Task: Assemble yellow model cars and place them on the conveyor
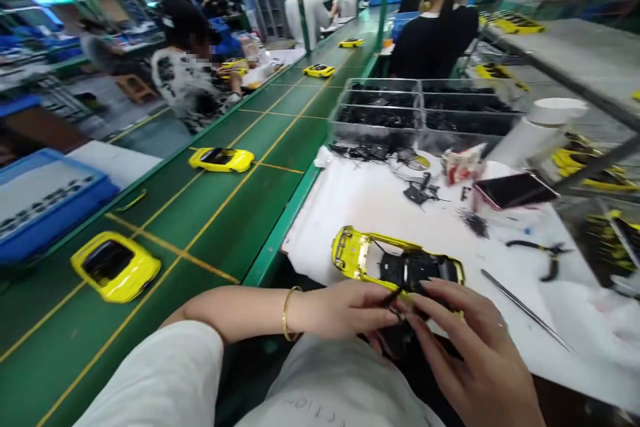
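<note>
A yellow toy car body [353,255] with black inner parts lies on the white worktable [315,227], close to its front edge. Just in front of the body, my left hand [345,307] and my right hand [465,333] meet with bent fingers around a small black part [397,337]. The part is blurred and mostly covered by the fingers. A gold bracelet [289,313] circles my left wrist. Tweezers [525,308] and black-handled pliers [547,253] lie right of the car body.
On the left, a green conveyor [220,213] carries several yellow cars, one nearby [116,267]. Clear bins [380,107] of black parts stand at the table's back. A phone [515,190] and white roll [530,133] are at right. People sit beside the line.
</note>
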{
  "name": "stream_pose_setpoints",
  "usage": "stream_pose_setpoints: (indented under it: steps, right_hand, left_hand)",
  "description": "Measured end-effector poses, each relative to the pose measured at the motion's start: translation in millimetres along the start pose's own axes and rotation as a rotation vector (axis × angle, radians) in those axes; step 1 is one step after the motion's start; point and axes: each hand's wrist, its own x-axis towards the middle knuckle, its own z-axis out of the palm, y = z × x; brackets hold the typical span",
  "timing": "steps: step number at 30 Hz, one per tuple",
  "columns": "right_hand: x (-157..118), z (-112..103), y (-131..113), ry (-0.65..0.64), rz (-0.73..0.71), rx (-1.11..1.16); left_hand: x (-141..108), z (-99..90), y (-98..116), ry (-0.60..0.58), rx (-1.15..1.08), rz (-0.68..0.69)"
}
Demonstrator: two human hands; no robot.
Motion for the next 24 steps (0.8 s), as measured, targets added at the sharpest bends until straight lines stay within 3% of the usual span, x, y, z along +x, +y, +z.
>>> stream_pose_setpoints:
  steps: [3,7,9,13,14,16,18,24]
  right_hand:
    - [7,23,-1,-0.009,-0.007,-0.033]
    - [27,35,6,-0.116,-0.063,0.016]
    - [43,36,14,-0.17,-0.072,0.058]
    - [76,42,26,-0.319,-0.029,-0.09]
    - [83,45,26,-0.364,-0.023,-0.167]
    - [96,55,21,-0.462,-0.023,-0.313]
    - [105,63,14,-0.553,-0.038,-0.403]
    - [107,70,14,-0.673,-0.029,-0.235]
  left_hand:
    - [-18,-3.5,-14,0.234,-0.183,0.119]
    - [-33,-11.5,-13,0.274,-0.188,0.17]
    - [-39,-26.9,-4,0.33,-0.012,0.164]
    - [-36,-76.7,10,0.791,0.506,0.192]
    - [-30,-88.3,8,0.795,0.523,0.148]
    - [-16,-104.2,-2,0.597,0.411,0.012]
    - [-5,-109.7,-17,0.478,0.304,-0.028]
    - [-5,-105.6,-39,0.436,0.291,0.062]
